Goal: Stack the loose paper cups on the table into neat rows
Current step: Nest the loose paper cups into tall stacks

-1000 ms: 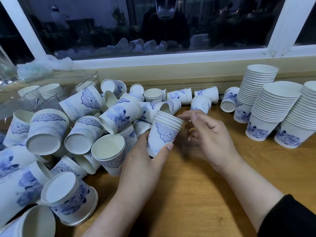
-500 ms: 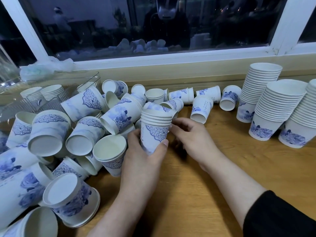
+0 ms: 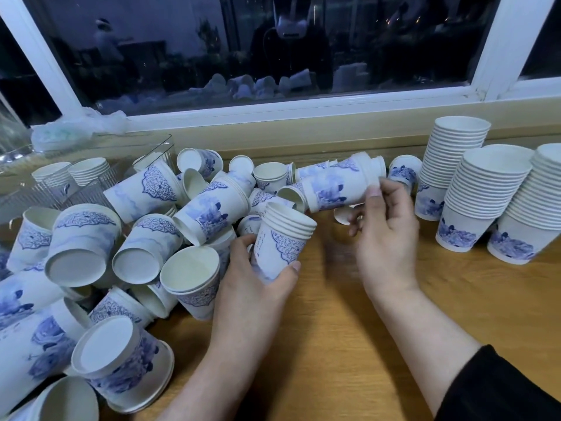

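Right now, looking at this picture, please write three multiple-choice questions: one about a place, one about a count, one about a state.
1. Where do the tall finished stacks stand?
A. right side of the table
B. in the clear bin
C. on the window sill

2. How many tall finished stacks show at the right?
A. one
B. three
C. six

3. How is the cup in the right hand turned?
A. upright
B. on its side
C. crushed flat

Answers:
1 A, they stand on the wooden table at the right.
2 B, three can be counted there.
3 B, it lies sideways, held above the short stack that the left hand grips.
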`<state>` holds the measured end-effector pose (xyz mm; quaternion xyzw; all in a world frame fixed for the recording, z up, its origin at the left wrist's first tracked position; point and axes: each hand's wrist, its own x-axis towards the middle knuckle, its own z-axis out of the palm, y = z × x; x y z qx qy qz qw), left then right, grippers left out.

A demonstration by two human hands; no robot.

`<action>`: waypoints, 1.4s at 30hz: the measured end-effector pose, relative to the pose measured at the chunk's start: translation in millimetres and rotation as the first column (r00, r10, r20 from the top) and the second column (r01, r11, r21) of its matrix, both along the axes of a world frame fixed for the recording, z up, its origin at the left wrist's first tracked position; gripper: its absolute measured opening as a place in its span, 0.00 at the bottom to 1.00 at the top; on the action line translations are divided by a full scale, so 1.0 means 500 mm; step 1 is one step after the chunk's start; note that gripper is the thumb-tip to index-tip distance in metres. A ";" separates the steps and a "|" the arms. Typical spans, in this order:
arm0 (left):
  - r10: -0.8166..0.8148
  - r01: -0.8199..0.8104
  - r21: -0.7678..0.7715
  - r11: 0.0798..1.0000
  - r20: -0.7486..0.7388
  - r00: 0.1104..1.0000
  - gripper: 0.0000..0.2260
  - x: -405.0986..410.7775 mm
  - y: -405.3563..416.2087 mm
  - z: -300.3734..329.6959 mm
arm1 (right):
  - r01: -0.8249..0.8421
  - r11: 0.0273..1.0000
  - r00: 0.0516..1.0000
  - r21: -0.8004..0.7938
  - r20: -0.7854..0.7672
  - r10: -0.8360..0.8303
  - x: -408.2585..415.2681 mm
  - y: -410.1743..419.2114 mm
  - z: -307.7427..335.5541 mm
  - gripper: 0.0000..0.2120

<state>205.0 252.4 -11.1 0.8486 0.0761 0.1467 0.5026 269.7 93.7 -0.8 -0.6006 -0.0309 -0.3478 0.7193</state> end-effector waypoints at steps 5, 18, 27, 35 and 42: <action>-0.015 0.014 0.075 0.997 0.006 1.000 0.23 0.000 -0.003 -0.002 | -0.084 0.968 0.993 -0.235 0.063 0.102 -0.017 -0.019 0.007 0.07; -0.073 0.074 0.082 0.994 -0.014 0.997 0.24 0.015 -0.021 -0.011 | 0.034 0.817 0.923 -0.575 -0.295 -0.246 0.085 -0.098 -0.061 0.19; -0.064 0.067 0.102 0.993 -0.025 0.998 0.24 0.031 -0.017 -0.018 | 0.008 0.797 0.909 -0.604 -0.328 -0.258 0.178 -0.115 -0.054 0.24; -0.061 0.063 0.143 0.988 -0.023 0.998 0.23 0.031 -0.015 -0.019 | -0.048 0.859 0.914 -0.510 -0.370 -0.169 0.188 -0.110 -0.048 0.20; -0.044 0.054 0.204 0.977 -0.054 0.998 0.21 0.025 -0.015 -0.010 | 0.086 0.978 0.988 -0.190 -0.110 -0.108 0.125 -0.089 -0.017 0.08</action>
